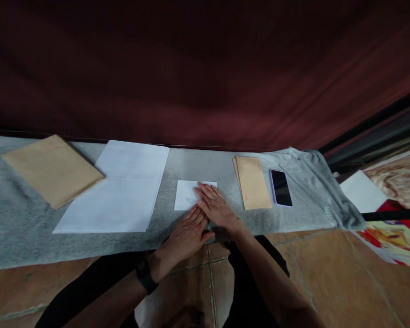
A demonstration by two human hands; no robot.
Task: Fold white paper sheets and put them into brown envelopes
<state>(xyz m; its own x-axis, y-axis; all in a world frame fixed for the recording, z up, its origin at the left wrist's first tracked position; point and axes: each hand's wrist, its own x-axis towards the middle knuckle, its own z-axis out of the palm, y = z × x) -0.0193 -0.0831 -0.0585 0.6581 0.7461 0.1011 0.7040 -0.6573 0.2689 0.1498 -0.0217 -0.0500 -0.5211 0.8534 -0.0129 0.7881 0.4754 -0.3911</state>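
A small white folded-looking sheet of paper (184, 193) lies flat on the grey cloth in front of me. My right hand (213, 205) rests over its right part, fingers stretched out flat and pointing up and left. Just below and to the left, my left hand (189, 230) lies with its fingers extended, their tips at the paper's lower edge and against the right hand. Neither hand grips anything. The paper's lower right corner is hidden under the hands.
Large creased white sheets (126, 196) lie to the left, partly under a stack of brown envelopes (53, 171). Smaller brown envelopes (254, 182) and a phone (281, 187) lie to the right. The grey cloth (198, 161) covers a narrow surface before a dark red curtain (191, 91).
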